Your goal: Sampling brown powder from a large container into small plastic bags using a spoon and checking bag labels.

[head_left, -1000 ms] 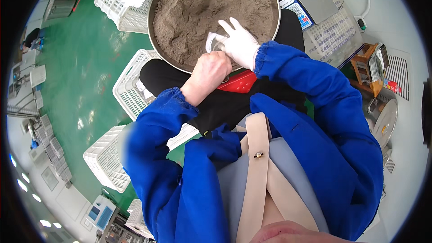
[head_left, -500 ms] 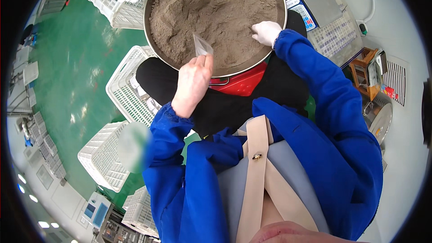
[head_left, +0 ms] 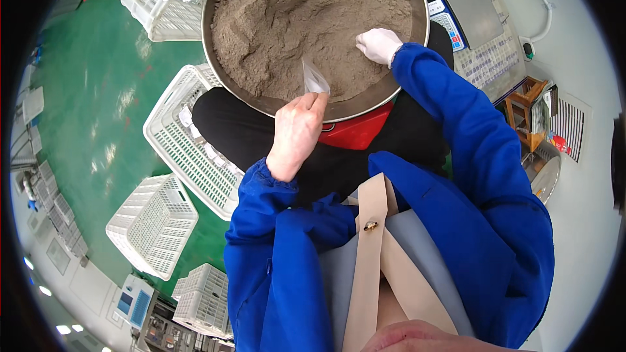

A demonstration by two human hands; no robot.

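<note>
Pinching filmy bag [head_left: 315,81], pointed — lumpy powder [head_left: 313,23]

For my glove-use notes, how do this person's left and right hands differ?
The left hand looks bare, while the right hand is white-gloved. The left hand pinches a clear plastic bag; the right hand, fingers curled, shows against the brown powder with nothing visibly held. Both emerge from blue sleeves.

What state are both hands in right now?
Left hand: closed, pinching a clear plastic bag.
Right hand: curled closed over the grey-brown powder; whether it holds anything can't be told.
</note>
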